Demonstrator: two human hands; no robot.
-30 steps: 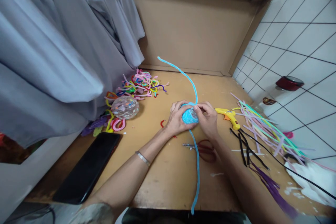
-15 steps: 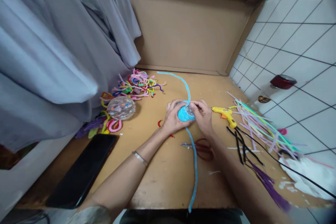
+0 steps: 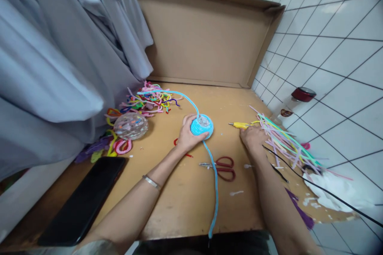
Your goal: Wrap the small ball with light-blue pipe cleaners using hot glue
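My left hand (image 3: pixel 189 134) grips a ball wrapped in light-blue pipe cleaner (image 3: pixel 196 128), its clear top left bare. One loose blue pipe cleaner end (image 3: pixel 182 96) curves up to the far left, and a second blue strand (image 3: pixel 216 191) trails down to the table's near edge. Over to the right, my right hand (image 3: pixel 255 139) has closed around the handle of a yellow glue gun (image 3: pixel 239 125), hiding most of it. The gun's nozzle points left, close to the tabletop. Red-handled scissors (image 3: pixel 226 168) lie between my forearms, partly under the blue strand.
Left on the table (image 3: pixel 176 195) are a clear ball (image 3: pixel 131 126), a heap of coloured pipe cleaners (image 3: pixel 149 101) and a black phone (image 3: pixel 83 201). On the right lie pastel pipe cleaners (image 3: pixel 285 139), a black cord (image 3: pixel 317 183), white tissue (image 3: pixel 329 193) and a red-lidded jar (image 3: pixel 302 95).
My right hand has left the blue-wrapped ball and moved right onto the glue gun. The left hand still holds the ball. The view has shifted slightly.
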